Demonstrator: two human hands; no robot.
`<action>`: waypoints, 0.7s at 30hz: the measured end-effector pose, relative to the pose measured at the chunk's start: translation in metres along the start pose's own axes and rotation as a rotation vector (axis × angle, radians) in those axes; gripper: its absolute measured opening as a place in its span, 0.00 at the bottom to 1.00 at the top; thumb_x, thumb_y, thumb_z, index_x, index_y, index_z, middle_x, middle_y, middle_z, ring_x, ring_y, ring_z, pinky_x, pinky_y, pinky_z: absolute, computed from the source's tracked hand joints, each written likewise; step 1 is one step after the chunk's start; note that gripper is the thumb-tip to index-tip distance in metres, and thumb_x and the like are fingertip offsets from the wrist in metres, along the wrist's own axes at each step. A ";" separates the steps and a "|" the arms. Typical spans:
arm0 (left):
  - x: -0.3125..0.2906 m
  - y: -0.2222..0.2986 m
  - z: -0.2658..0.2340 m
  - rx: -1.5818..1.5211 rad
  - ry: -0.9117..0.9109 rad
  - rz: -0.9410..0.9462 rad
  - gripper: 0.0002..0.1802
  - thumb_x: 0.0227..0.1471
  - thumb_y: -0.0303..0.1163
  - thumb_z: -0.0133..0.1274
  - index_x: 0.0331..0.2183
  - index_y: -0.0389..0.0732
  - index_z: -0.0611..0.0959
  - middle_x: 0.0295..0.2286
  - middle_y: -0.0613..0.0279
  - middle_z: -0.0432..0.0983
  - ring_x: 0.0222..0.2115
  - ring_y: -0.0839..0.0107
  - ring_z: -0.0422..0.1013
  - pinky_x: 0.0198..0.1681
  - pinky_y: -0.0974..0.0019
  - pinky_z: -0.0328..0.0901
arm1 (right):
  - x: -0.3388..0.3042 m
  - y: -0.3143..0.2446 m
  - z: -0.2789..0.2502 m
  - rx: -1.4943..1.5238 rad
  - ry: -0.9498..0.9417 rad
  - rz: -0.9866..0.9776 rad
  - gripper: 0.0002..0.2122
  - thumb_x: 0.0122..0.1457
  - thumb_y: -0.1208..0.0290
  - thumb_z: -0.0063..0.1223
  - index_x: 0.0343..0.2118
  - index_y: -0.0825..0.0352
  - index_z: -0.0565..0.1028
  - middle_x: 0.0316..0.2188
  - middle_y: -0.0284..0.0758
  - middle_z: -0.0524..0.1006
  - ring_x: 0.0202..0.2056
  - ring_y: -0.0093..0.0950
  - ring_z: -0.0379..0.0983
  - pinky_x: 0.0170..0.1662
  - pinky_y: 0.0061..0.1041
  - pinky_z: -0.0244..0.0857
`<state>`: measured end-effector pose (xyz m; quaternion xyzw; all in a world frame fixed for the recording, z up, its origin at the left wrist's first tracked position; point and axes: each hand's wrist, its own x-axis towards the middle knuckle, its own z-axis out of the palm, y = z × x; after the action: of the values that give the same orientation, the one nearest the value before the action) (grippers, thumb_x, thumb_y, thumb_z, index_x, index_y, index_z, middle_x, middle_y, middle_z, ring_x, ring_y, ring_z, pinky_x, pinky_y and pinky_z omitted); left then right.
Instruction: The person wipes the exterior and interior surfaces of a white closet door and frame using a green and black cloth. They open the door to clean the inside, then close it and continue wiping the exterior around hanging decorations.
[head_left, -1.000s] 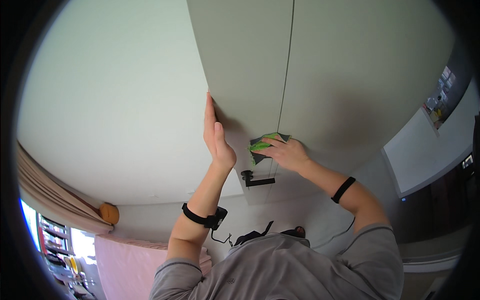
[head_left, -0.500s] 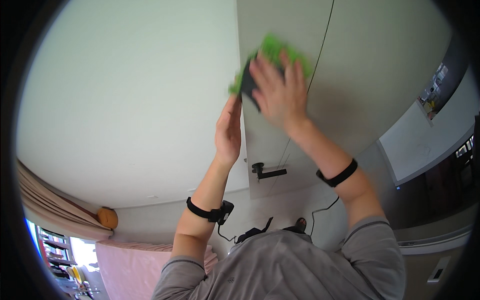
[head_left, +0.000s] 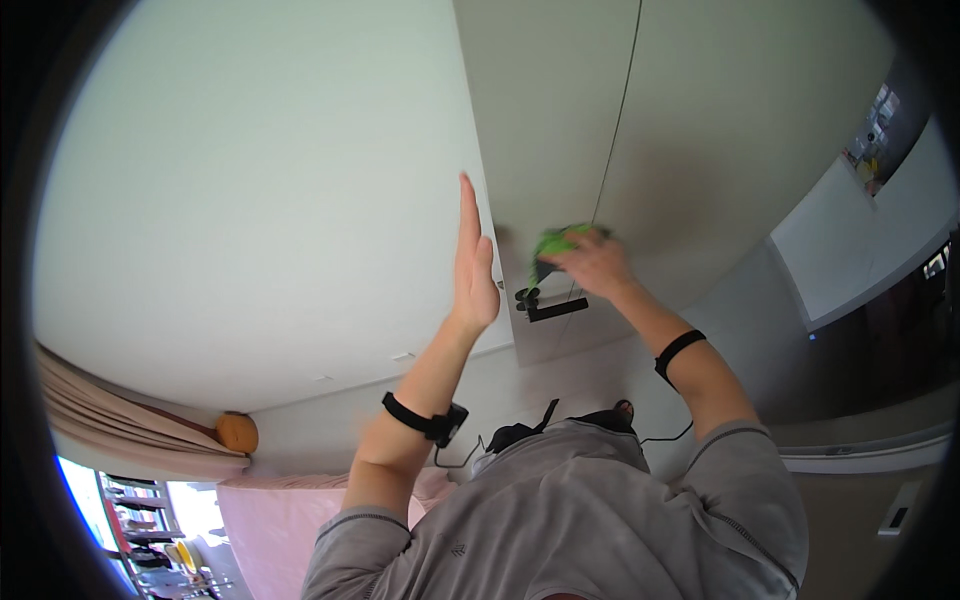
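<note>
Nearest the camera, the grey shirt [head_left: 600, 510] fills the lower edge and is cut off there, and both forearms rise from it, each with a black wristband. The left hand [head_left: 474, 270] is fully open and flat, fingers together and pointing up, its palm laid against the edge of the pale door [head_left: 545, 120]; it holds nothing. Just to its right, the right hand [head_left: 592, 262] is curled over a green cloth [head_left: 550, 243], pressing it to the door just above the black handle [head_left: 545, 305]. Most of the cloth is hidden under the fingers, so its long axis is hard to make out; the bunched part that shows points left and down toward the handle. Half a second ago cloth and right hand were much higher on the door; now they have come down beside the handle, while the left hand has stayed put.
</note>
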<state>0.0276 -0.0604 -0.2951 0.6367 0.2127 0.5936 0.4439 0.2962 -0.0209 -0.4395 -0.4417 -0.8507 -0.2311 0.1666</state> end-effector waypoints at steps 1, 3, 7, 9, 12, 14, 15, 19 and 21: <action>-0.010 -0.007 0.002 0.009 0.016 -0.045 0.46 0.77 0.57 0.32 0.78 0.33 0.48 0.80 0.51 0.39 0.81 0.54 0.35 0.82 0.50 0.32 | -0.002 0.009 -0.003 -0.027 0.173 0.072 0.28 0.71 0.69 0.51 0.72 0.38 0.70 0.74 0.28 0.66 0.66 0.36 0.71 0.63 0.44 0.68; -0.032 -0.026 0.006 0.024 0.043 -0.130 0.47 0.77 0.58 0.32 0.79 0.34 0.47 0.80 0.51 0.39 0.81 0.54 0.35 0.82 0.51 0.32 | -0.005 0.024 -0.006 0.047 0.329 0.465 0.26 0.73 0.67 0.48 0.74 0.53 0.68 0.79 0.41 0.57 0.72 0.49 0.61 0.73 0.53 0.56; -0.055 -0.062 0.007 0.043 0.076 -0.231 0.47 0.77 0.59 0.31 0.79 0.36 0.45 0.80 0.52 0.38 0.81 0.55 0.35 0.82 0.51 0.32 | 0.027 -0.012 0.015 0.419 0.785 1.020 0.24 0.74 0.67 0.44 0.62 0.87 0.67 0.81 0.62 0.35 0.78 0.70 0.34 0.79 0.65 0.36; -0.055 -0.069 0.006 0.045 0.088 -0.255 0.48 0.77 0.60 0.31 0.79 0.37 0.45 0.80 0.53 0.38 0.81 0.55 0.35 0.82 0.51 0.32 | 0.048 -0.069 0.026 0.516 0.508 1.153 0.19 0.75 0.67 0.41 0.49 0.87 0.68 0.79 0.68 0.27 0.78 0.72 0.28 0.79 0.66 0.32; -0.053 -0.066 0.006 0.053 0.047 -0.265 0.48 0.77 0.61 0.31 0.80 0.38 0.43 0.80 0.54 0.38 0.81 0.56 0.35 0.82 0.52 0.31 | 0.070 -0.155 0.034 0.690 0.449 1.115 0.22 0.77 0.64 0.39 0.39 0.86 0.67 0.76 0.73 0.19 0.78 0.73 0.20 0.77 0.70 0.27; -0.053 -0.056 0.011 0.060 -0.023 -0.258 0.50 0.76 0.65 0.31 0.80 0.39 0.45 0.80 0.53 0.40 0.80 0.55 0.37 0.81 0.51 0.33 | 0.081 -0.181 0.033 0.860 0.579 1.125 0.25 0.79 0.59 0.37 0.46 0.87 0.63 0.76 0.70 0.16 0.78 0.69 0.15 0.76 0.71 0.24; -0.052 -0.052 0.014 0.101 -0.044 -0.265 0.51 0.75 0.66 0.30 0.80 0.39 0.46 0.80 0.53 0.40 0.80 0.54 0.36 0.81 0.49 0.33 | 0.084 -0.187 0.031 0.962 0.618 1.197 0.27 0.80 0.56 0.36 0.52 0.88 0.60 0.77 0.68 0.15 0.78 0.67 0.13 0.77 0.70 0.22; -0.048 -0.047 0.023 0.125 -0.076 -0.197 0.48 0.77 0.63 0.28 0.80 0.38 0.44 0.80 0.53 0.38 0.81 0.56 0.35 0.82 0.50 0.31 | 0.079 -0.122 0.033 1.080 0.844 1.517 0.46 0.80 0.44 0.29 0.76 0.87 0.32 0.80 0.54 0.13 0.80 0.62 0.18 0.80 0.58 0.22; -0.049 -0.051 0.024 0.139 -0.063 -0.202 0.47 0.78 0.61 0.28 0.80 0.38 0.41 0.81 0.54 0.35 0.81 0.57 0.32 0.82 0.51 0.29 | 0.058 -0.069 0.036 1.208 0.791 1.715 0.49 0.78 0.33 0.22 0.79 0.79 0.31 0.81 0.51 0.18 0.82 0.54 0.22 0.82 0.51 0.22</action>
<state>0.0532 -0.0811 -0.3620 0.6597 0.3025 0.5094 0.4625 0.2040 0.0029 -0.4589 -0.6240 -0.1248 0.2867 0.7162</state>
